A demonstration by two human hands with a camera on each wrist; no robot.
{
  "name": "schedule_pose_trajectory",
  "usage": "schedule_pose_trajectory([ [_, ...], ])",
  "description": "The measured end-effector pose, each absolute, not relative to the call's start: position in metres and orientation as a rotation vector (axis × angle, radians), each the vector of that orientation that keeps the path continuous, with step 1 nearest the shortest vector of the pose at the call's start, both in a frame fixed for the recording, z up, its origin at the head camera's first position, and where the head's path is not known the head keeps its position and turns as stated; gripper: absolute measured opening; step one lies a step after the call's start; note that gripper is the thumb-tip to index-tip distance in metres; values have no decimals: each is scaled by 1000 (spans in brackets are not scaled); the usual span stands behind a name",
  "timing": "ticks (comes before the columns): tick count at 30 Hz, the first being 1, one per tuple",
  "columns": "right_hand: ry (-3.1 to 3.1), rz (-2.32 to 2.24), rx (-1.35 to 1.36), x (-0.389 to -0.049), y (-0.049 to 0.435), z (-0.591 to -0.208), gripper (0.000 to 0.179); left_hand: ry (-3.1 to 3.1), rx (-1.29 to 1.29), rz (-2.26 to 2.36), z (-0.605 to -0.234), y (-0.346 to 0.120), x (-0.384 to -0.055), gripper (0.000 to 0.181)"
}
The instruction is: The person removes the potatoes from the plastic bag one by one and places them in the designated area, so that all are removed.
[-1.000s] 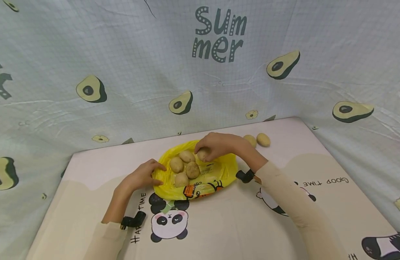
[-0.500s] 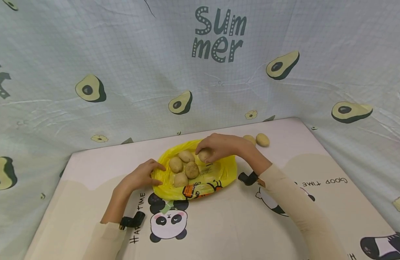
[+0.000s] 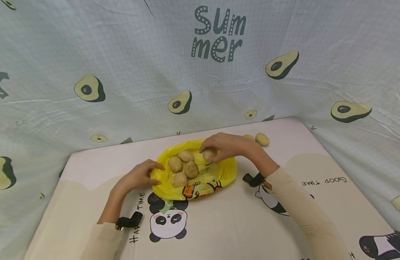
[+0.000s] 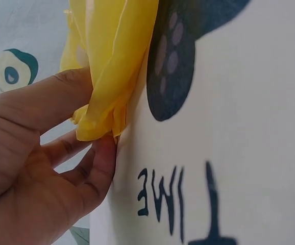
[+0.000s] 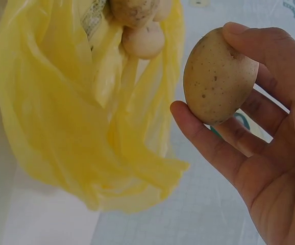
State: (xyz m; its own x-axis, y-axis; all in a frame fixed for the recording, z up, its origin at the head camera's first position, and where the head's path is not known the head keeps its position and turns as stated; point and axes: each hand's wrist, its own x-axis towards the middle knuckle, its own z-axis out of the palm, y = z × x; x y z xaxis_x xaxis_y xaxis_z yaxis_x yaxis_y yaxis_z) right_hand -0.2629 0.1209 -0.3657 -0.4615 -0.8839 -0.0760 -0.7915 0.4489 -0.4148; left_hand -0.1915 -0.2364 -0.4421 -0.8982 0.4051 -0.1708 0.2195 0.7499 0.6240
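A yellow plastic bag (image 3: 226, 170) lies spread open on the table with several potatoes (image 3: 175, 164) inside. At the bag's left edge, my left hand (image 3: 138, 177) grips the plastic; the left wrist view shows the thumb on one side of the crumpled edge and fingertips on the other. My right hand (image 3: 230, 145) holds a single potato (image 5: 216, 76) between thumb and fingertips, above the right part of the bag in the head view. Small dark specks dot its pale brown skin.
Two loose potatoes (image 3: 262, 139) sit at the back right of the table, one partly hidden behind the right hand. The table cover (image 3: 219, 224) has panda prints and lettering. An avocado-printed curtain (image 3: 138, 54) hangs right behind the table's far edge.
My right hand has shifted slightly to the right with the potato, away from the others in the bag. The left hand keeps its grip on the bag's edge.
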Motion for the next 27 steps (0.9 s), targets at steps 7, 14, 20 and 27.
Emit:
schedule_pose_trajectory([
  [7,2450,-489,-1410,-259,135,-361,38,2593,399,1017,-447,-241,-191,46],
  [14,2468,-538,-1372,-254,150,-359,37,2547,358,1075,-447,-246,-191,50],
  [20,2495,-567,-1369,-250,162,-360,36,2498,313,1146,-447,-249,-191,52],
  [27,2536,-597,-1355,-246,179,-364,37,2496,299,1159,-448,-249,-191,51],
])
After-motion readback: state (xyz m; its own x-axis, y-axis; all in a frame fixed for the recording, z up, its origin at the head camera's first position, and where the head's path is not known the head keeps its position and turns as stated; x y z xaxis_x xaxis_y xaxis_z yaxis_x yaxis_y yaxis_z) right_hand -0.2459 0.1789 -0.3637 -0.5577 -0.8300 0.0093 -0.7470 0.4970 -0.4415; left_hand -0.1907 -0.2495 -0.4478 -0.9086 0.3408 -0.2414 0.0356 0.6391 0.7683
